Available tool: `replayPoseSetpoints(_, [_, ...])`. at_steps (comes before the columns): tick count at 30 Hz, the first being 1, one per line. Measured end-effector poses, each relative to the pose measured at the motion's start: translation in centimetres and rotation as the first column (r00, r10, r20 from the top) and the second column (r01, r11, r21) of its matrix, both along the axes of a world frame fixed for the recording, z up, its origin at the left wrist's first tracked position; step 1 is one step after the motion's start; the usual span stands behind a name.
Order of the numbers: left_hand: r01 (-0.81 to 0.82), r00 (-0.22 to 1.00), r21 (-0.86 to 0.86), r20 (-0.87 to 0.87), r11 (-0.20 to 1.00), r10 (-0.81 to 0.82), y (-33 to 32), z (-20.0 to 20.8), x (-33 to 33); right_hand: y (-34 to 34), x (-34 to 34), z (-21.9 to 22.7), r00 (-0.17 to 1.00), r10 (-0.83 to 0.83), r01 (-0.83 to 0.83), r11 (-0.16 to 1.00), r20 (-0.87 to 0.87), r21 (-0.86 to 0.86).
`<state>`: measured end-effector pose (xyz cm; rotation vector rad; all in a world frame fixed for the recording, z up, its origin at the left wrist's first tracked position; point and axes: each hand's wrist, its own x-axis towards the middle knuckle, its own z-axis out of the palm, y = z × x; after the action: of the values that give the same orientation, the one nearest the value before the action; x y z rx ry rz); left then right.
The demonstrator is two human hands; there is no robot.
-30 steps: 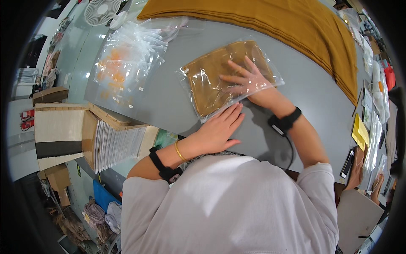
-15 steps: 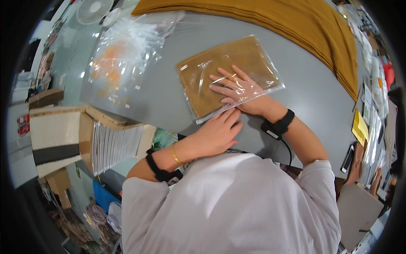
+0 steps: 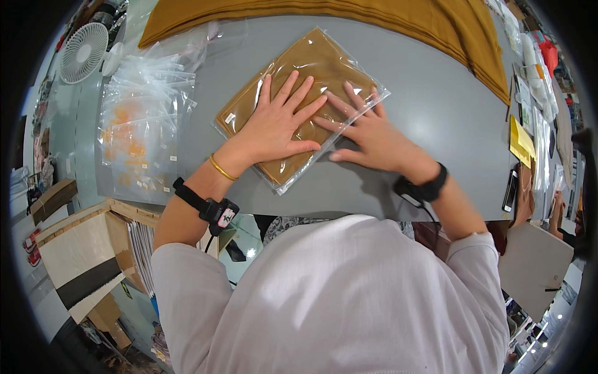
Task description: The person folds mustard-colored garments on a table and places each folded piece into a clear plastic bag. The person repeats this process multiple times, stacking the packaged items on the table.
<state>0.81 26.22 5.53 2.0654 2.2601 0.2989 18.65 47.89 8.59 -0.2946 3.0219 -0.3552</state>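
On the grey table [image 3: 430, 124] | left hand [image 3: 277, 128], right hand [image 3: 367, 134] flat, ungripping, on bagged brown cloth [image 3: 311, 62] | seemingly sealed bag | clear bags [image 3: 140, 124] left of it

mustard fabric pile [image 3: 398, 19] cut off at top edge

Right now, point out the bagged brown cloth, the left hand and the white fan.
bagged brown cloth [image 3: 324, 59]: head view, on its bare upper part.
left hand [image 3: 274, 128]: head view, back of the hand.
white fan [image 3: 82, 53]: head view, centre of its grille.
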Motion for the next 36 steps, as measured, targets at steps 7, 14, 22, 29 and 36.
replayPoseSetpoints(7, [-0.067,0.997,-0.055,-0.033,0.996,0.065,0.4,1.4,1.1,3.9,1.5,0.8,0.952,-0.225,0.223,0.974,-0.208,-0.035])
replayPoseSetpoints(14, [0.239,0.942,-0.155,0.277,0.958,-0.19,-7.4,5.0,5.3,3.3,0.2,-2.9,0.932,-0.12,0.121,0.992,-0.341,-0.02])
replayPoseSetpoints(22, [0.171,0.97,0.216,0.135,0.961,-0.203,-10.1,1.8,6.4,-8.3,1.9,-1.5,0.878,0.249,-0.383,0.877,-0.408,-0.289])
replayPoseSetpoints(29, [0.008,0.956,0.154,0.288,0.988,-0.053,-11.1,1.4,7.6,-7.0,-1.1,-2.4,0.712,0.496,-0.542,0.838,-0.498,0.06])
replayPoseSetpoints(36, [0.017,0.947,0.261,0.306,0.965,-0.1,-11.7,-0.1,7.3,10.7,1.1,0.9,0.84,0.372,-0.305,0.926,-0.396,0.223])
